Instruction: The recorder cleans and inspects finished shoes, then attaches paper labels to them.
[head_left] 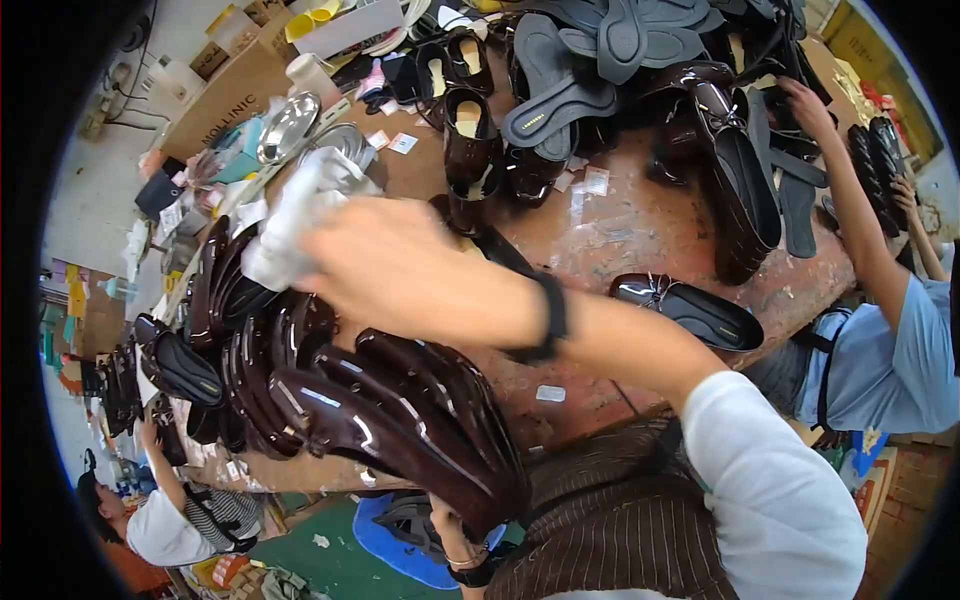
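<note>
Two hands | right hand [385,262] clutches white cloth [300,215] | left hand [455,535] grips stack of glossy brown shoes [400,415]

A shoe workshop: glossy brown shoes [400,420] and insoles [560,100] crowd the workbench [640,230].

Brown cardboard box [225,100] upper left, small white labels [402,143] on table

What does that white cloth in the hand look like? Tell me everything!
The white cloth is a crumpled, wrinkled rag that looks soft and a bit shiny where the light hits it. The right hand bunches it up, reaching across the brown worktable. It bulges out past the hand, above a row of glossy dark brown shoe uppers. Whether it touches them cannot be told.
</note>
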